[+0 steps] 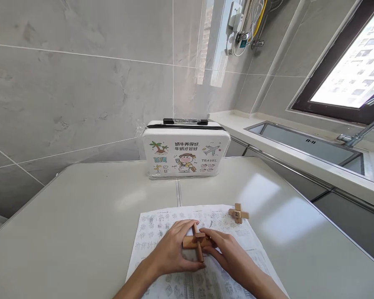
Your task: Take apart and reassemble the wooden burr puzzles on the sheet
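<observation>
A brown wooden puzzle (190, 242) of crossed pieces, with a round rod through it, is held just over a printed paper sheet. My left hand (171, 251) grips the rod lengthwise, fingertips at its far end and thumb at its near end. On the other side, my right hand (229, 255) pinches the puzzle's right end between thumb and fingers. Part of that end is hidden by the fingers. A second, lighter wooden puzzle (237, 214), cross-shaped with a dark mark on it, rests at the sheet's far right corner, apart from both hands.
The paper sheet (146, 232) with small diagrams lies on a white table (81, 232). Behind it a white cartoon-printed case (187, 155) stands against the tiled wall. To the right are a counter with a sink (308, 141) and a faucet (358, 135).
</observation>
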{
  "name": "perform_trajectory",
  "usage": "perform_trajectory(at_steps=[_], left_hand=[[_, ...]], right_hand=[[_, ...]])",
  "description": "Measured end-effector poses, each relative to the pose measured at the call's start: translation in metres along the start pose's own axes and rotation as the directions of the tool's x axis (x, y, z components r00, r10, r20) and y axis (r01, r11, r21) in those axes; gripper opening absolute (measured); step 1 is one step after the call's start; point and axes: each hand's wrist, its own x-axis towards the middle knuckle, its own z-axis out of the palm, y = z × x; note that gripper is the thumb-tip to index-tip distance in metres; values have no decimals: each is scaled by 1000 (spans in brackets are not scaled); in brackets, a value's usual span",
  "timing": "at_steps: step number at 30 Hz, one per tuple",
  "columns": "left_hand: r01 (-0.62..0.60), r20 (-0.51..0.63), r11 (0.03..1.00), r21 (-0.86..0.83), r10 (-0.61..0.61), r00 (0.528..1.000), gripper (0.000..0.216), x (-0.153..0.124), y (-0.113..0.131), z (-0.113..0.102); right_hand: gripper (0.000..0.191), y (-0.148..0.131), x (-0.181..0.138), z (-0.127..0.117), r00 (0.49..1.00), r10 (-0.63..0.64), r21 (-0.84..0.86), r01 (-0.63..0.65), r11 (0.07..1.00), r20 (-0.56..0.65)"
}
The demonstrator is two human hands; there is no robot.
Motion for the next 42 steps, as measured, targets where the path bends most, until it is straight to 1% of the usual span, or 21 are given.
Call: perform_trajectory(at_steps=[3, 7, 12, 14, 16, 19, 20, 22, 25, 28, 30, 32, 34, 36, 39, 42], left_hand=[[-13, -6, 1000, 12, 13, 1000, 103, 0, -1, 0], [-45, -9, 999, 20, 46, 999, 101, 0, -3, 1], [-113, 5, 993, 30, 113, 994, 100, 0, -4, 3], [-128, -7, 991, 47, 129, 992, 101, 0, -3, 3], [-136, -23, 988, 72, 138, 990, 103, -1, -2, 4], [-120, -32, 988, 96, 124, 992, 104, -3, 0, 3], [-110, -33, 989, 95, 114, 993, 101, -4, 1, 3], [-95, -37, 992, 84, 98, 994, 87, -5, 1, 3], [-71, -50, 994, 82, 75, 996, 65, -9, 0, 3], [-14, -87, 997, 75, 21, 996, 58, -12, 0, 3], [34, -119, 998, 49, -28, 993, 51, -14, 1, 2], [63, -131, 998, 30, -59, 990, 41, -15, 3, 1], [60, -124, 998, 35, -56, 991, 28, -15, 4, 0], [34, -124, 998, 57, -26, 992, 21, -14, 5, 0], [-9, -139, 998, 68, 19, 990, 21, -12, 5, 0], [-12, -159, 999, 42, 19, 987, 23, -11, 5, 0]], right_hand=[[41, 2, -5, 4, 1000, 27, 25, -27, 999, -11], [41, 0, -8, 2, 998, 55, 23, -55, 998, 7], [42, -7, -5, 0, 998, 17, 91, -23, 996, 64], [44, -7, -5, 0, 997, -1, 90, -6, 996, 75], [49, -7, -7, -1, 997, -25, 60, 20, 998, 80], [68, -4, -11, -3, 993, -51, -1, 51, 999, 110], [75, -3, -12, -3, 991, -49, -14, 51, 999, 122], [86, -2, -13, -3, 989, -42, -16, 45, 999, 139], [92, -2, -14, -1, 990, -48, 20, 46, 999, 132], [97, -5, -12, 1, 991, -53, 55, 46, 997, 125], [95, -5, -10, 3, 992, -42, 65, 35, 997, 120], [88, -3, -7, 4, 993, -25, 81, 16, 997, 114], [84, 0, -3, 5, 993, -8, 116, -5, 993, 115], [84, 3, 1, 6, 992, 7, 172, -28, 985, 123], [82, 5, 8, 6, 989, 18, 272, -57, 961, 144], [81, 4, 13, 6, 987, 22, 334, -74, 940, 157]])
